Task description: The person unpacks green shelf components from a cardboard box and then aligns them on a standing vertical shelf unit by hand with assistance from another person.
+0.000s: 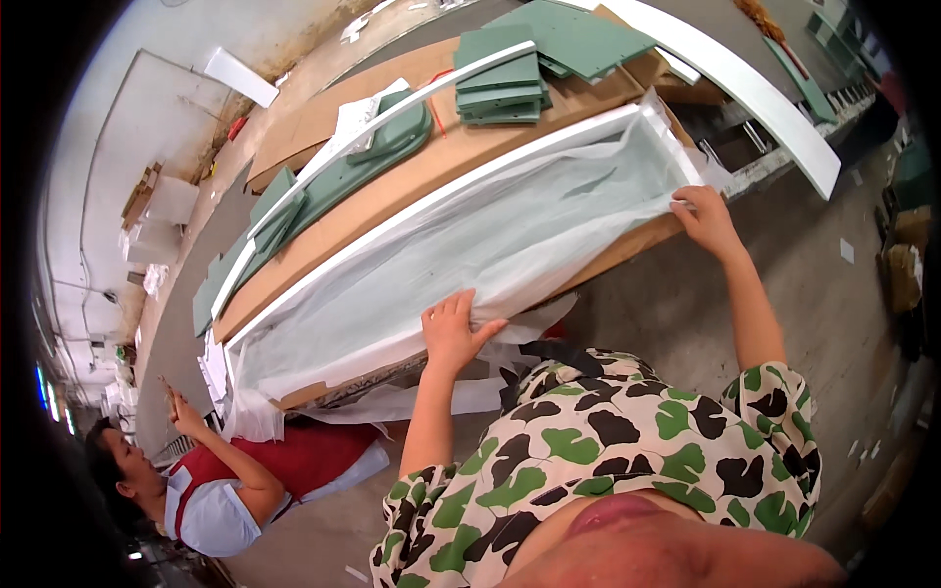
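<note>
A long cardboard box lies in front of me, edged inside with white foam strips. A thin, translucent white wrapping sheet lines it and hangs over the near side. Pale green shows through the sheet; what lies under it is hard to make out. My left hand rests on the sheet at the middle of the near edge, fingers stretched forward and thumb out to the right. At the near right corner, my right hand has its fingers bent, pinching the sheet's edge.
Green panels are stacked on cardboard beyond the box, with a long white strip across others. A curved white board lies far right. At left, a co-worker in a red apron stands by the box's end, a hand raised.
</note>
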### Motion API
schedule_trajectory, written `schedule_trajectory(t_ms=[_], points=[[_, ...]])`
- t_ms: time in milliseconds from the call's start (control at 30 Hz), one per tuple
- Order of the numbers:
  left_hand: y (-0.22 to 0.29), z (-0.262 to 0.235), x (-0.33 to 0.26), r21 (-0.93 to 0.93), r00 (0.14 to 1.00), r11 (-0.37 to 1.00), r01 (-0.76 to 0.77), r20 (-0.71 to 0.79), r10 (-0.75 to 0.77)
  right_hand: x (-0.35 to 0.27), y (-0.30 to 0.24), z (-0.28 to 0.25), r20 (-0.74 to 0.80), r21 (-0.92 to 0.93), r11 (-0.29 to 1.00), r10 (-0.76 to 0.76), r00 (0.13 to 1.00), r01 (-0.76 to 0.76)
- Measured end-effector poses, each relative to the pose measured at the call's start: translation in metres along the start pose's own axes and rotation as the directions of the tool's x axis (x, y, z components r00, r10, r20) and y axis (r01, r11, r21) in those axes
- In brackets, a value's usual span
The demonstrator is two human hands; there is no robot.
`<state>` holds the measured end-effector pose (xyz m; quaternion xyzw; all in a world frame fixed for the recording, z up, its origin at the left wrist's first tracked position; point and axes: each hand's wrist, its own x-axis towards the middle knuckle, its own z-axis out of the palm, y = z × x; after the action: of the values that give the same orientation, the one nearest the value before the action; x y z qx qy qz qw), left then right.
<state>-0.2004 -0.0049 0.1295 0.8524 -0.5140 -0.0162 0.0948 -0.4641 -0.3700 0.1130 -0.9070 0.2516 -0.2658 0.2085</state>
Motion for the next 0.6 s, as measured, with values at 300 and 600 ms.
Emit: schedule_trajectory(t_ms=[300, 600], points=[[0.022, -0.010, -0.023, -0.104, 0.993, 0.994, -0.025, -0.116, 0.013, 0.064, -0.037, -0.035, 0.105, 0.913, 0.262, 0.590, 0.801, -0.312], [0.015, -0.021, -0.034, -0.270, 0.989, 0.958, 0.095, -0.082, -0.121, 0.167, 0.002, -0.009, 0.302, 0.953, -0.155, 0.589, 0.750, -0.262]])
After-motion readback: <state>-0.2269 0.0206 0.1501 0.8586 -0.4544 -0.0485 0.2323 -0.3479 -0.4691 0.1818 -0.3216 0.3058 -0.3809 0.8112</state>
